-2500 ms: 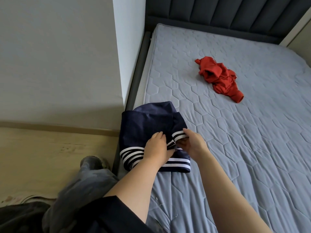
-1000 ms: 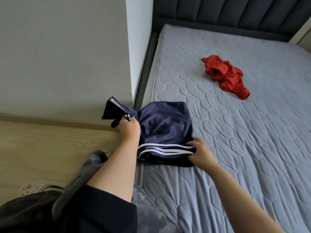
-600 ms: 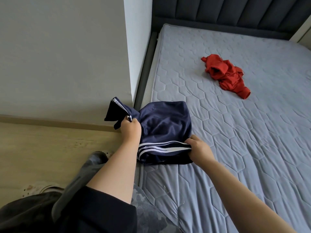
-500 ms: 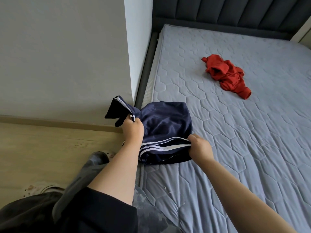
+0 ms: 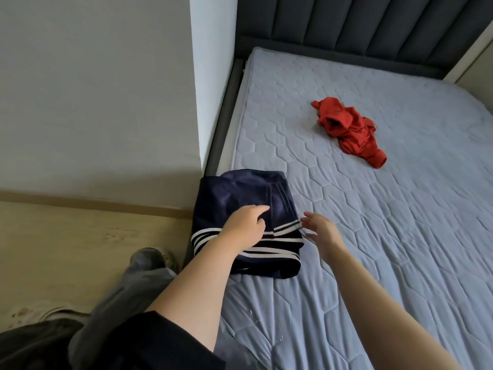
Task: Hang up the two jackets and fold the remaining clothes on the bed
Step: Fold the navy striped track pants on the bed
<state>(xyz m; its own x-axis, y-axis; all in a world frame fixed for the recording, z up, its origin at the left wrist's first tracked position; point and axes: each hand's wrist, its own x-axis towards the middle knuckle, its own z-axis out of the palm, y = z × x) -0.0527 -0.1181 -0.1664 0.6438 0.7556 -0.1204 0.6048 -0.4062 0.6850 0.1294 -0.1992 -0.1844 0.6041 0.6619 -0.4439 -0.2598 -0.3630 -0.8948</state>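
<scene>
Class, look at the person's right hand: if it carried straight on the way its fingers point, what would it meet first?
Probably the folded navy garment: the right hand points at its striped edge, though depth is unclear.

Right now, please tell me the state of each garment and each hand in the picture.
navy striped garment: folded, lying at the mattress edge
red garment: crumpled, not yet folded
left hand: open, resting on the navy garment
right hand: open, beside the garment, holding nothing
</scene>
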